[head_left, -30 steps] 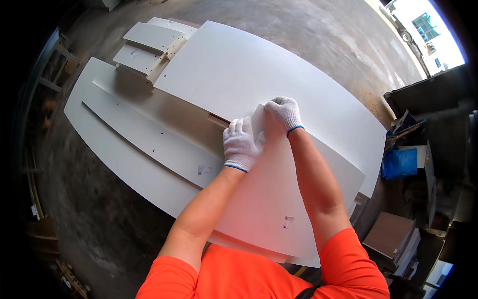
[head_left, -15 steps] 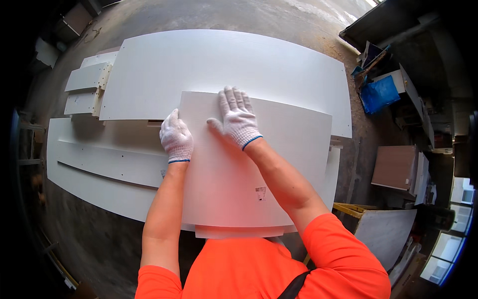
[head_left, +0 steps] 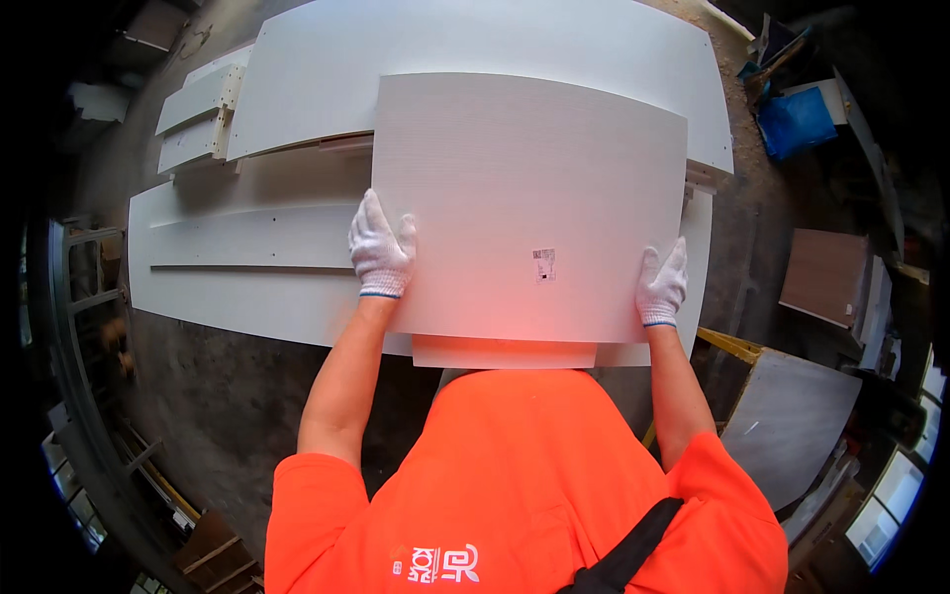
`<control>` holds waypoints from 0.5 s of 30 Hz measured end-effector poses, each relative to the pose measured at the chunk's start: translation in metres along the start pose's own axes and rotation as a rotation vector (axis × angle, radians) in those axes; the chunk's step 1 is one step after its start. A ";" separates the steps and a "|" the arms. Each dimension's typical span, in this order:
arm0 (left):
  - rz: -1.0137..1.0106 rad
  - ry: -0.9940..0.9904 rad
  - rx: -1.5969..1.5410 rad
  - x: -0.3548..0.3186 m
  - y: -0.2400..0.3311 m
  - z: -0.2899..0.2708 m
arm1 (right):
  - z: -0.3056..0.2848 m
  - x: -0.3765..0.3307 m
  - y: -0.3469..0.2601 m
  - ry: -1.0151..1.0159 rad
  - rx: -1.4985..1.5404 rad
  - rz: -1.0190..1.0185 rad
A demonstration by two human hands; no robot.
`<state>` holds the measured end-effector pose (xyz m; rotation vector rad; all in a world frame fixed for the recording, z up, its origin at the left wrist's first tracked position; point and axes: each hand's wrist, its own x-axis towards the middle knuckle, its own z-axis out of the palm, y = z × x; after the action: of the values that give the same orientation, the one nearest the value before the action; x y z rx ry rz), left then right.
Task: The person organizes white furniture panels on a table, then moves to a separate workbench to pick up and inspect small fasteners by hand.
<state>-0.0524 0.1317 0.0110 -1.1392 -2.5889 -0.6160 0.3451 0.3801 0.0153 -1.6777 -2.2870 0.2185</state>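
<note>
The concrete floor [head_left: 228, 396] took up the widest part of the view, grey and dusty, running out to a metal rack [head_left: 89, 297] at nine o'clock. On it lay the flat white boards [head_left: 237, 287], the biggest of them a long sheet [head_left: 475, 40] reaching toward twelve o'clock, with two short white strips [head_left: 193, 114] stacked at ten o'clock.

Over these sat the white rectangular panel [head_left: 529, 198], centred just above the middle of the view and overlapping the long sheet behind it. A small printed label [head_left: 543, 265] showed near its lower edge. Half a second before, this panel had sat narrower in the view, with both hands close together near its far left corner; now it lay square to the person, and the hands had travelled apart to its two side edges. That reads as a shift from steadying the panel to taking it by the sides, a grip suited to lifting or sliding it as one piece.

The left hand [head_left: 381, 252], in a white knit glove, lay at nine o'clock of the panel, fingers together and curled over the left edge, thumb on the top face. The right hand [head_left: 661, 285], gloved likewise, held the right edge at four o'clock, fingers pointing up along it and wrapped round the side.

At two o'clock lay a blue bag [head_left: 797, 121]; at three o'clock, a brown board [head_left: 826, 277].
</note>
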 end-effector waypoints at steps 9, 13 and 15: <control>-0.382 -0.240 -0.416 -0.144 -0.032 -0.061 | -0.028 -0.071 0.015 -0.182 0.425 0.297; -0.552 -0.174 -0.585 -0.107 -0.016 -0.051 | -0.038 -0.074 0.012 -0.194 0.360 0.343; -0.653 -0.183 -0.660 -0.094 -0.011 -0.046 | -0.040 -0.076 0.010 -0.196 0.343 0.357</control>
<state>0.0046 0.0425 0.0126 -0.4435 -3.0032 -1.6633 0.3879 0.3088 0.0393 -1.9252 -1.9108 0.8341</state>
